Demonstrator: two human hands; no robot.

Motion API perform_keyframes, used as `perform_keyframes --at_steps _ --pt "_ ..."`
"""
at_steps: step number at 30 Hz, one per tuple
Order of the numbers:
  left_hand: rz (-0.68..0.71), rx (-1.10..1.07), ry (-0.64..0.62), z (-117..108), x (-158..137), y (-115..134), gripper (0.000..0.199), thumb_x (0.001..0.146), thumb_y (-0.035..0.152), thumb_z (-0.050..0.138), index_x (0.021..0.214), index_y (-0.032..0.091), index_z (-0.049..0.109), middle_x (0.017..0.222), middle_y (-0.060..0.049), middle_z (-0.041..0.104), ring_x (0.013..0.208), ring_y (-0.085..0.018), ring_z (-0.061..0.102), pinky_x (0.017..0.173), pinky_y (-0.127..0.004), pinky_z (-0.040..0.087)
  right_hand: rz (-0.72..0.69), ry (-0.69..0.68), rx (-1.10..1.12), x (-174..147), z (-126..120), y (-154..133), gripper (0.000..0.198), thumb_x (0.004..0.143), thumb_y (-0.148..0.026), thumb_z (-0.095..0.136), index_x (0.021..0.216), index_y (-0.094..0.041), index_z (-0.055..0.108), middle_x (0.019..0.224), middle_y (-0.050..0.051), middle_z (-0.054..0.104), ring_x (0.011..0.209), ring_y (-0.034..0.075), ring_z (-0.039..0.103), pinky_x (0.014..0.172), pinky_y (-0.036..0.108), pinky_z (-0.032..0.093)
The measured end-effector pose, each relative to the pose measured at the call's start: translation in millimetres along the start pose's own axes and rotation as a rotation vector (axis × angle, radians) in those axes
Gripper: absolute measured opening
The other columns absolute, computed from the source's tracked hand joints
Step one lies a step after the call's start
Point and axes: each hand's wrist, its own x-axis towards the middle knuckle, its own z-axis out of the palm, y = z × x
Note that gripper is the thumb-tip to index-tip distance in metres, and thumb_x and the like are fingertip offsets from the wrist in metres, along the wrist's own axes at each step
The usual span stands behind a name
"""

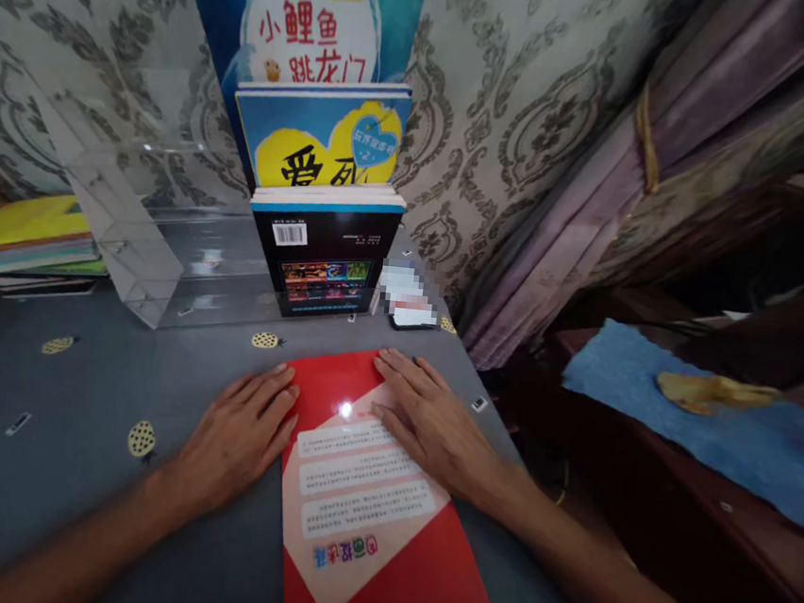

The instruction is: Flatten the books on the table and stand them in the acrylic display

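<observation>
One grey wall (pixel 507 94), dark floral pattern, fills the background. In front of it, table (pixel 78 488) under a grey cover; its right edge runs at a slant past the work area. Curtain (pixel 564 241), mauve, gathered by a tie, hangs beyond that edge. Far right: blue cloth (pixel 614 379) on a dark reddish surface.

Clear rack (pixel 130 237) at the back of the table. Books stand in it in tiers: teal book (pixel 224 0) rearmost and highest, yellow-and-blue book (pixel 257 103) in the middle, black book (pixel 330 228) in front, barcode at its upper left. Left of the rack, a stack (pixel 24 241) lies flat, yellow on top.

Red book (pixel 355 496): flat on the table in front of the rack, between the two hands, slightly askew. Face up is a pale diamond panel with white text boxes; print reads upside down from here. Glare spot near the top.

Left hand (pixel 237 428): palm down, fingers extended, slightly bent and close together, tips and thumb at the book's left edge; grasping nothing. Right hand (pixel 433 418): palm down over the upper right of the book, fingers extended, thumb spread apart on the cover; grasping nothing.

Phone (pixel 412 323), face blurred out, just right of the black book. Tan object (pixel 713 393) on the cloth; identity unclear. Smallest noted: pineapple prints (pixel 141 439) on the table cover.
</observation>
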Motion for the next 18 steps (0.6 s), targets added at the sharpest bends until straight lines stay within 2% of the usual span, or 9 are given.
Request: perform_keyframes --at_steps 6,10,13,18 --pt "-0.004 -0.009 -0.001 -2.9 0.6 -1.2 0.034 0.104 0.028 0.034 0.119 0.016 0.062 0.130 -0.015 0.068 0.117 -0.026 0.066 0.097 -0.044 0.055 0.022 0.023 0.050 3.9 0.8 -1.8 0.053 0.101 -0.036 0.044 0.149 -0.017 0.045 0.151 0.015 0.051 0.144 0.029 0.044 0.118 0.057 0.037" --pt "0.003 -0.019 -0.038 -5.1 1.0 -1.4 0.035 0.104 0.028 0.034 0.117 0.014 0.063 0.129 -0.017 0.067 0.114 -0.029 0.067 0.095 -0.046 0.054 0.039 0.021 0.079 1.6 4.3 -2.0 0.051 0.100 -0.033 0.045 0.146 -0.013 0.048 0.152 0.018 0.050 0.145 0.030 0.042 0.119 0.059 0.034" --pt "0.002 -0.021 -0.066 -6.1 1.5 -1.4 0.035 0.103 0.028 0.034 0.115 0.014 0.064 0.129 -0.018 0.067 0.114 -0.031 0.067 0.095 -0.047 0.053 0.041 0.032 0.116 -13.5 3.1 -5.1 0.047 0.100 -0.026 0.041 0.143 -0.011 0.052 0.149 0.019 0.052 0.143 0.029 0.044 0.118 0.058 0.036" --pt "0.008 -0.019 -0.088 -7.4 1.3 -1.8 0.035 0.103 0.029 0.033 0.113 0.015 0.064 0.129 -0.019 0.066 0.116 -0.031 0.066 0.095 -0.047 0.053 -0.003 0.101 0.235 -61.5 -8.4 -18.6 0.043 0.102 -0.021 0.040 0.142 -0.019 0.054 0.143 0.013 0.060 0.137 0.023 0.052 0.117 0.051 0.042"
